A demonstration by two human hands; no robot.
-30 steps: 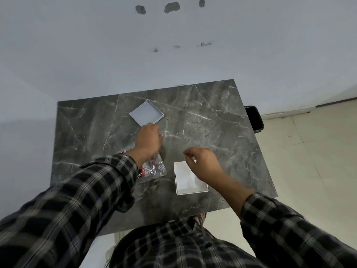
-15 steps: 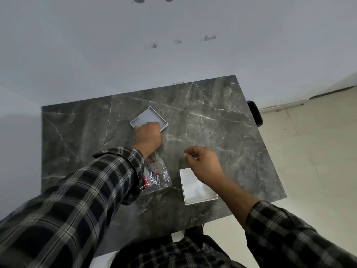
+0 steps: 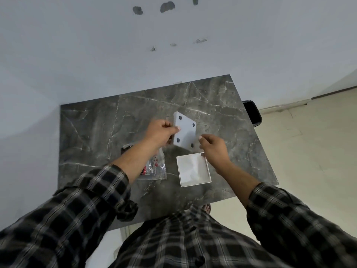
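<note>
The left hand (image 3: 161,130) pinches 1 edge of the white square plastic lid with 4 dark dots (image 3: 185,132), tilted above the grey marble worktop (image 3: 87,132); that thin grip could let it slip. The right hand (image 3: 213,149), fingers curled, hovers beside it, contact unclear. The white square tray (image 3: 193,171) below looks empty.

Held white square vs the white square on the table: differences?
The white square piece with four dark dots is held above the dark marble table, pinched at its edge by the left hand; the white square rimmed tray lies on it. The held piece is tilted, dotted face toward the camera; the tray lies flat, hollow side up, no dots showing. Both are white, square and similar in size.
</note>
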